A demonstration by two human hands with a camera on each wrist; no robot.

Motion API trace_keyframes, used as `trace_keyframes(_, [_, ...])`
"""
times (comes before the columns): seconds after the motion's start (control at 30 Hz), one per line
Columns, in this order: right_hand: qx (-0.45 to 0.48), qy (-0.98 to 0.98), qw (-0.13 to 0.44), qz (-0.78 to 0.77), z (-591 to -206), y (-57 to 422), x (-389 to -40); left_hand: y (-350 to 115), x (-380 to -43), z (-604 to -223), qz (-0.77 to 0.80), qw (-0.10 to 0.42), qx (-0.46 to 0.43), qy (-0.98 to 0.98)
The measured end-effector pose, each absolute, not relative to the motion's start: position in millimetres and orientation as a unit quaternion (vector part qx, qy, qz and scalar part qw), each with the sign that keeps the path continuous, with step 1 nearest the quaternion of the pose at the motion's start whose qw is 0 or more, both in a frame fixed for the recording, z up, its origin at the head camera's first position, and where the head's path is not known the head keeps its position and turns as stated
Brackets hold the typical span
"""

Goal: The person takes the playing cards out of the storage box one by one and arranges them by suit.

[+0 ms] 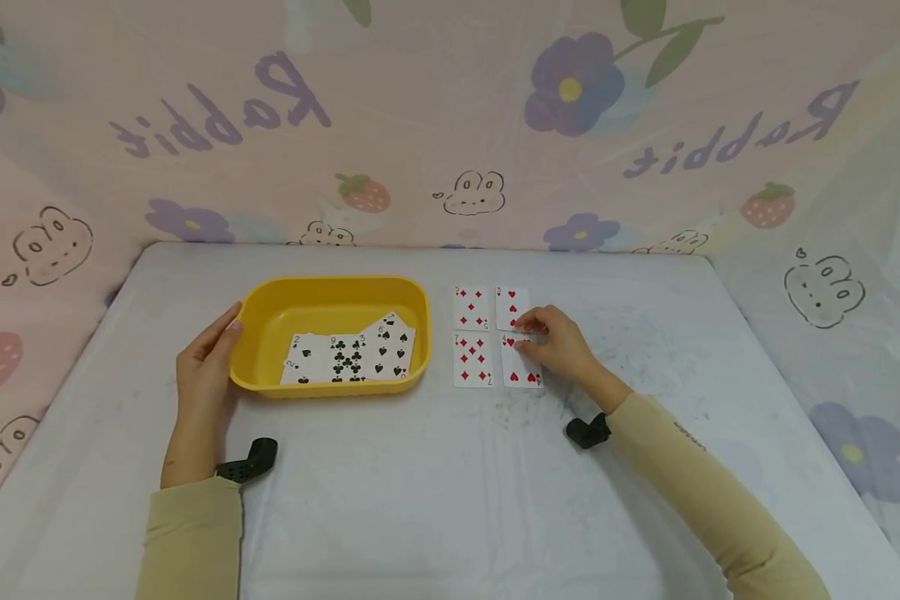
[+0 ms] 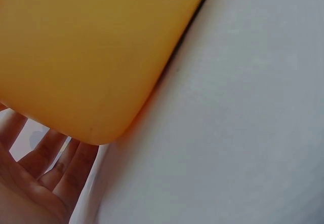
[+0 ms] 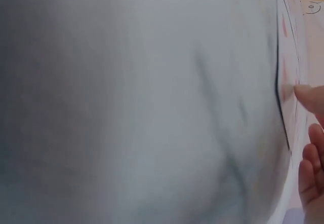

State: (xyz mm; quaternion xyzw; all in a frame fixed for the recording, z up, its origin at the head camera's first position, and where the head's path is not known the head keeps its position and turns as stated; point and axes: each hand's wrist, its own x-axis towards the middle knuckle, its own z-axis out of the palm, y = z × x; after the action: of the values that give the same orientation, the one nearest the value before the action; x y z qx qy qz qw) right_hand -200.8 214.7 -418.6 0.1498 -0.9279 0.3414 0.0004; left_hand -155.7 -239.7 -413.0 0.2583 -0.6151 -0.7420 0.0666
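A yellow plastic basin (image 1: 330, 392) sits on the table with several playing cards (image 1: 348, 358), clubs and spades, lying overlapped inside. My left hand (image 1: 204, 358) rests against the basin's left end; the left wrist view shows its fingers (image 2: 76, 171) fairly straight at the outer wall. To the right of the basin lie face-up red cards in two rows: five of diamonds (image 1: 470, 308), seven of diamonds (image 1: 472, 360), three of hearts (image 1: 510, 300) and four of hearts (image 1: 522, 377). My right hand (image 1: 562, 343) is over the two hearts, thumb and forefinger tips apart at their facing edges.
A white cloth covers the table (image 1: 420, 500). Behind it hangs a patterned curtain (image 1: 435, 108) with rabbits and flowers. Black wrist devices (image 1: 249, 460) sit by both sleeves. Faint grey smudges mark the cloth right of the cards.
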Motion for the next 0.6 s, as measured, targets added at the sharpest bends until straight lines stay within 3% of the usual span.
trace_keyframes(0.37, [0.077, -0.894, -0.037, 0.441, -399.8, 193.1, -213.3, -239.2, -154.6, -413.4, -0.742, 0.067, 0.252, -0.618])
trace_keyframes(0.6, [0.079, -0.863, -0.045, 0.496, -387.6, 162.8, -221.4, -240.0, -155.2, -414.5, -0.743, 0.066, 0.249, -0.618])
